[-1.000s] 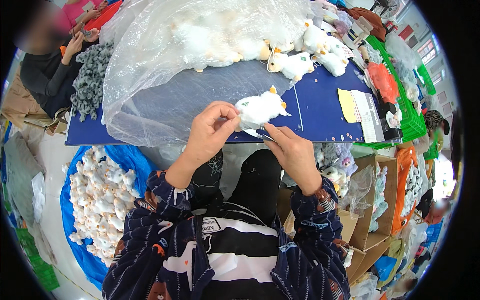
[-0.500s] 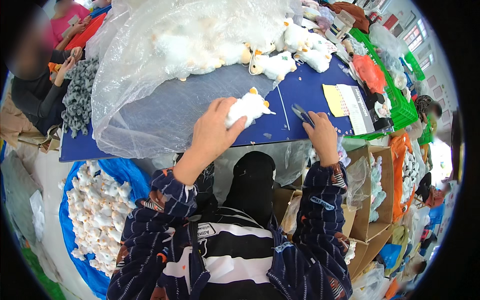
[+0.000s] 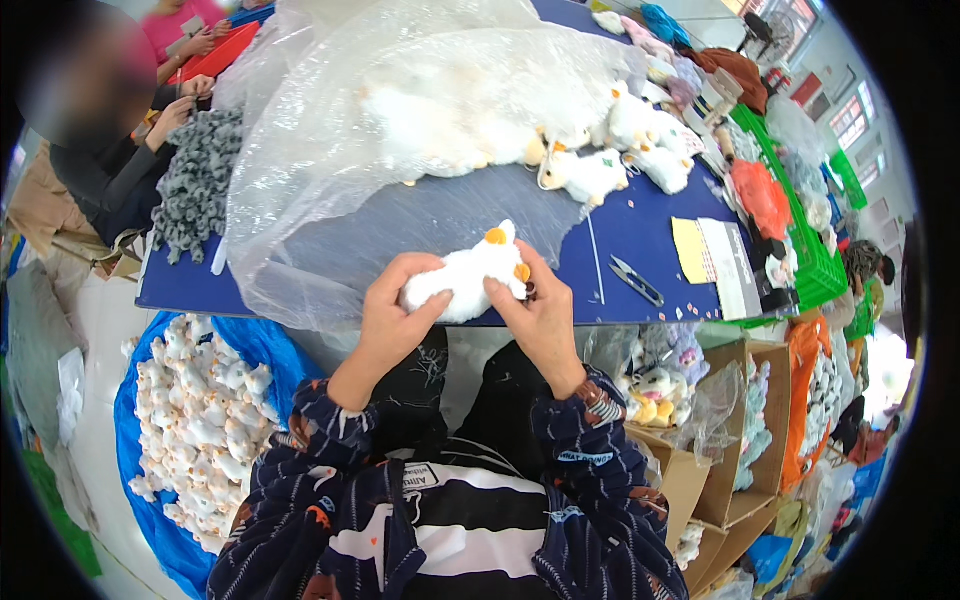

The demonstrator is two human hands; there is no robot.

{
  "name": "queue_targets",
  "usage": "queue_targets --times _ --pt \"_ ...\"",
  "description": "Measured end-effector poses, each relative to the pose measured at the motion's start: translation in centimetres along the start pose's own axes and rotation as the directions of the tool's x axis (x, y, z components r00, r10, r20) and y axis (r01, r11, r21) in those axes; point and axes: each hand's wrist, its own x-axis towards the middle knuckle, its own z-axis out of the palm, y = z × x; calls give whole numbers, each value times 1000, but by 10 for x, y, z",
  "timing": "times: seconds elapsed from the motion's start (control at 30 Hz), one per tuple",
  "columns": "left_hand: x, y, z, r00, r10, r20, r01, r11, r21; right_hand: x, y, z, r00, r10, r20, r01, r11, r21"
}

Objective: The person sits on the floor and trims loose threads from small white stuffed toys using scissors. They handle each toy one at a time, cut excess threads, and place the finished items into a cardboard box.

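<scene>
A small white plush toy (image 3: 466,284) with orange-yellow feet or ears is held over the near edge of the blue table (image 3: 560,313). My left hand (image 3: 393,309) grips its left end, thumb on top. Around its right end, beside the orange parts, my right hand (image 3: 538,312) is closed with the thumb pressed on the fur. Thread snips (image 3: 637,281) lie on the table to the right of my right hand. A clear plastic bag (image 3: 290,240) spreads under and beyond the toy, with several white plush toys (image 3: 588,176) in it and beside its mouth.
Below left, a blue bag (image 3: 128,400) holds many white plush pieces. Cardboard boxes (image 3: 757,480) with toys stand at lower right. A notepad (image 3: 728,268) lies right of the snips. At upper left a co-worker (image 3: 100,180) sits by grey plush pieces (image 3: 196,185).
My right hand has let go of the snips, which now lie on the table. It has moved left and taken hold of the plush toy together with my left hand.
</scene>
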Motion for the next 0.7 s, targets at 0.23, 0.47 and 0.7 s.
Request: queue_targets --times 0.23,0.47,0.7 --pt "-8 29 -123 944 220 248 202 209 -957 46 -33 -14 929 23 369 66 972 -226" --pt "-13 58 -128 656 754 -1 91 -80 -993 124 30 44 977 -209 29 198 859 -472" --pt "9 43 -25 881 -202 428 367 862 -349 116 38 48 978 -205 -50 171 908 -383"
